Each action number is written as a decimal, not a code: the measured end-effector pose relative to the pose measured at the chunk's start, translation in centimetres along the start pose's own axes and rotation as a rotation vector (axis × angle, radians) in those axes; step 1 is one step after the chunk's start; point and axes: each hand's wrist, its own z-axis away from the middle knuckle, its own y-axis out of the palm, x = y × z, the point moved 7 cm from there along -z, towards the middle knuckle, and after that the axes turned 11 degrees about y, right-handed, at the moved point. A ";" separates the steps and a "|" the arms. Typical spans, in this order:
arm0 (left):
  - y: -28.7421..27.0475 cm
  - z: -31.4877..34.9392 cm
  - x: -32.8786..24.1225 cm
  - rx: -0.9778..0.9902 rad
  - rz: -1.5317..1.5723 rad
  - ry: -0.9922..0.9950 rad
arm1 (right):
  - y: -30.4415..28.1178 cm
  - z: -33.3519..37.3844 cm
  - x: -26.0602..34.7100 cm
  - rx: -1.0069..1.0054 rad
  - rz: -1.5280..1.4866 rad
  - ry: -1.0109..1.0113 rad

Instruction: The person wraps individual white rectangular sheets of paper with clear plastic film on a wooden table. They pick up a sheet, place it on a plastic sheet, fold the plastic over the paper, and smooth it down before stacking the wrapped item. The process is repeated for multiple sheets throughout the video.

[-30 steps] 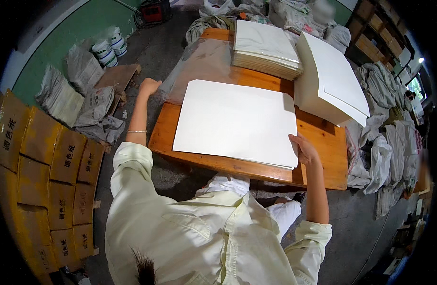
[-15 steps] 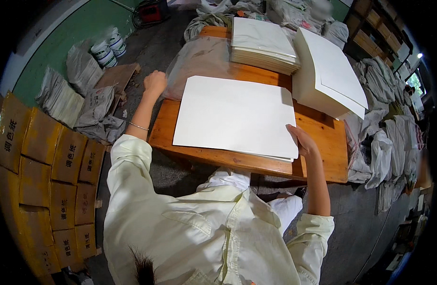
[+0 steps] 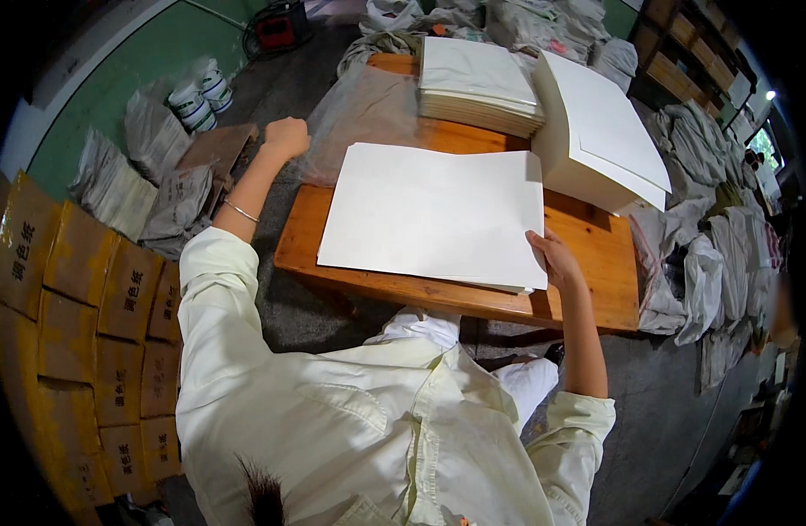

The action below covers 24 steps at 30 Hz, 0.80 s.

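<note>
A thin stack of large white paper sheets (image 3: 429, 215) lies on the wooden table (image 3: 596, 263) in front of me. At its right edge, my right hand (image 3: 556, 260) grips the sheets, thumb on top and the other fingers mostly hidden. My left hand (image 3: 286, 138) is raised in a fist beyond the table's left edge, beside a clear plastic sheet or bag (image 3: 368, 114). Whether anything is inside that fist cannot be made out. The plastic lies across the table's far left part, touching or close to the paper's far left corner.
A thick stack of paper (image 3: 482, 79) stands at the table's far side. Right of it, a taller white stack (image 3: 600, 123) has curling sheets. Cardboard boxes (image 3: 118, 377) are piled at left, with white buckets (image 3: 192, 107) beyond. Grey sacks (image 3: 710, 237) heap up at right.
My left fist has moved slightly away from me, and its elbow has swung outward to the left. My right hand keeps its grip on the paper, whose far edge now bows a little.
</note>
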 end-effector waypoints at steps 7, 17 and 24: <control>1.7 -1.4 0.7 0.045 1.237 -0.177 | -0.6 2.6 0.1 0.039 -0.097 -0.030; -5.0 -4.0 -2.4 -0.270 1.976 0.020 | -4.3 9.6 -3.0 0.054 -0.382 -0.090; -9.4 -5.5 -6.5 -0.205 2.280 0.353 | -7.0 14.0 -7.4 0.029 -0.530 -0.144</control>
